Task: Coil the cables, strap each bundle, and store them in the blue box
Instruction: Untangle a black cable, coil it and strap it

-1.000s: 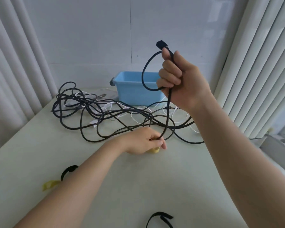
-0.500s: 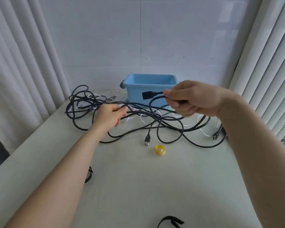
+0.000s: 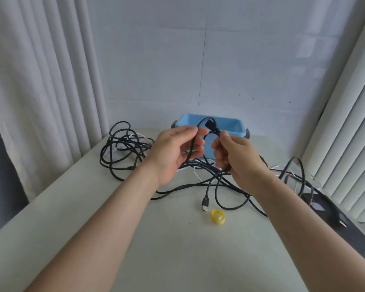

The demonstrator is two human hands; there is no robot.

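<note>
Both hands hold one black cable (image 3: 205,120) up in front of the blue box (image 3: 230,125). My right hand (image 3: 234,157) grips it just below its plug end, fingers curled round it. My left hand (image 3: 175,150) pinches the same cable between thumb and fingers, and a short loop arches between the two hands. The remaining black cables (image 3: 122,152) lie tangled on the table, some under my wrists. A USB plug (image 3: 205,204) lies loose near a rolled yellow strap (image 3: 217,217).
White thin cables (image 3: 198,175) run through the tangle. A dark flat device (image 3: 333,218) lies at the table's right edge by the blinds. Curtains hang on the left, a tiled wall stands behind the box. The pale table (image 3: 177,249) stretches toward me.
My left hand has let go of the tangle on the table and come up to take the cable beside my right hand. The camera view has tilted upward.
</note>
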